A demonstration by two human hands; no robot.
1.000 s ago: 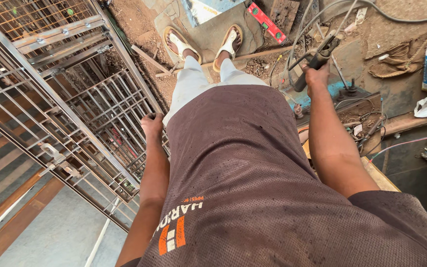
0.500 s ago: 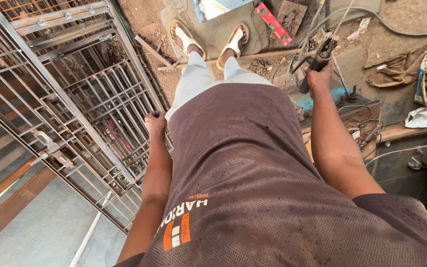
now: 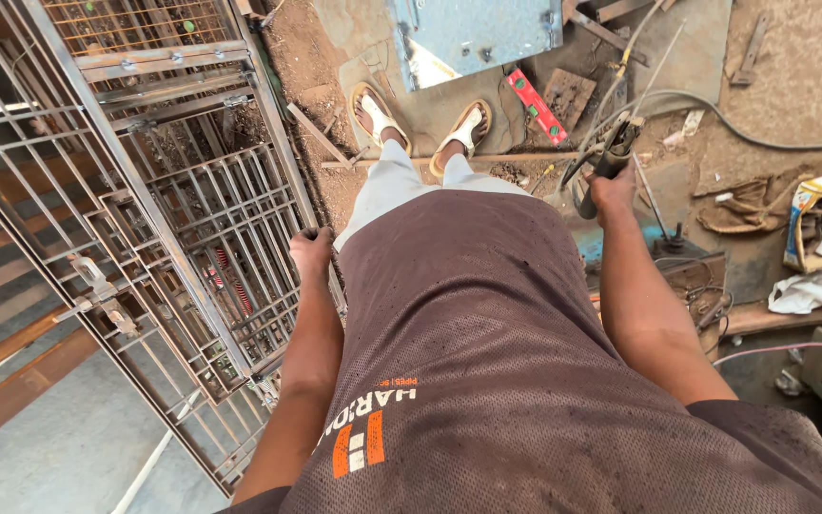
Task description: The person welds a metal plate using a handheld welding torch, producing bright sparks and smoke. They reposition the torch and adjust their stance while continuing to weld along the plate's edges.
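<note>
I look straight down my brown mesh shirt (image 3: 487, 352) to my sandalled feet on dirt ground. My right hand (image 3: 611, 190) grips a dark welding electrode holder (image 3: 611, 152) with a thin rod (image 3: 663, 52) sticking up and a cable trailing off. My left hand (image 3: 311, 252) hangs by my hip as a closed fist, right beside the edge of a grey metal grille gate (image 3: 192, 228); whether it touches the gate I cannot tell.
A red spirit level (image 3: 537, 105) and a wood block (image 3: 568, 95) lie near my right foot. A blue-grey metal sheet (image 3: 473, 38) lies ahead. Gloves (image 3: 739, 205), rags, cables and scrap clutter the right side. A wooden beam (image 3: 11, 390) lies at lower left.
The view has shifted slightly; my feet and the holder sit a little lower in frame. My left fist has moved a bit nearer the gate. The right hand keeps its grip.
</note>
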